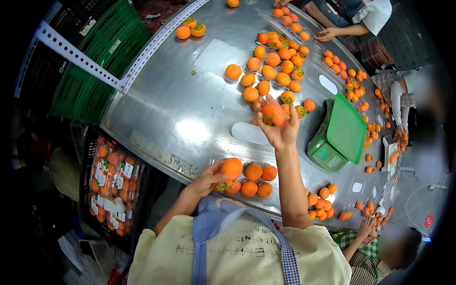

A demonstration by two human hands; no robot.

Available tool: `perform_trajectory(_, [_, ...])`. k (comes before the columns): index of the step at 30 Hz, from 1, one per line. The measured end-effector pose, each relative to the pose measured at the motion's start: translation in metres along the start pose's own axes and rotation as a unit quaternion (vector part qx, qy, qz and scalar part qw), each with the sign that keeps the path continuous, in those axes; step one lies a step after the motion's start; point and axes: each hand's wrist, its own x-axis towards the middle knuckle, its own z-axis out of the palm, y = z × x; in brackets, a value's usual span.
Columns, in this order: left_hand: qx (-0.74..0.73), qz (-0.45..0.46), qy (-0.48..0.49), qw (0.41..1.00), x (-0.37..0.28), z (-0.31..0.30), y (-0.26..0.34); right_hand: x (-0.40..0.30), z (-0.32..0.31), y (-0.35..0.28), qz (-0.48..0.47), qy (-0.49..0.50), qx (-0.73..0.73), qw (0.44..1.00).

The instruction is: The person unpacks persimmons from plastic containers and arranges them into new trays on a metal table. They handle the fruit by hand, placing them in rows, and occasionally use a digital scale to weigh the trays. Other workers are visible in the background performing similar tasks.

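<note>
My left hand (206, 180) grips an orange persimmon (232, 168) at the left end of a clear plastic tray (274, 160). Another persimmon with a green calyx (223, 186) shows beneath those fingers; whether it is held or lies in the tray I cannot tell. Beside them, several persimmons (249, 188) sit in rows in this tray. Raised over the steel table (160, 89), my right hand (285, 131) holds a slightly blurred persimmon (273, 114), its calyx facing me. Just beyond that hand lies a pile of loose persimmons (273, 59), partly on clear plastic trays.
Right of my forearm stands a green digital scale (335, 139) with a tilted-looking pan. A black crate (110, 192) of labelled persimmon packs is at the left, below stacked green crates (96, 67). A perforated metal frame (149, 46) edges the table. Co-workers' hands (327, 34) work along the far and right sides.
</note>
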Motion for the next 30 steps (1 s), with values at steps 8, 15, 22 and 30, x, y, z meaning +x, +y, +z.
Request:
perform_trajectory(8, [0.001, -0.014, 0.011, 1.0, -0.013, -0.003, 0.005, 0.043, 0.005, 0.015, 0.052, -0.035, -0.155, 0.986])
perform_trajectory(15, [0.004, 0.02, 0.014, 1.0, -0.018, -0.012, 0.005, 0.059, 0.012, 0.036, 0.199, -0.139, -0.042, 0.969])
perform_trajectory(22, [-0.006, 0.038, 0.008, 0.999, -0.02, -0.015, 0.007, 0.05, 0.019, 0.06, 0.166, -0.136, -0.152, 0.965])
perform_trajectory(30, [0.001, 0.023, 0.001, 1.0, -0.022, -0.013, 0.008, 0.11, 0.028, 0.035, 0.059, -0.09, -0.705, 0.701])
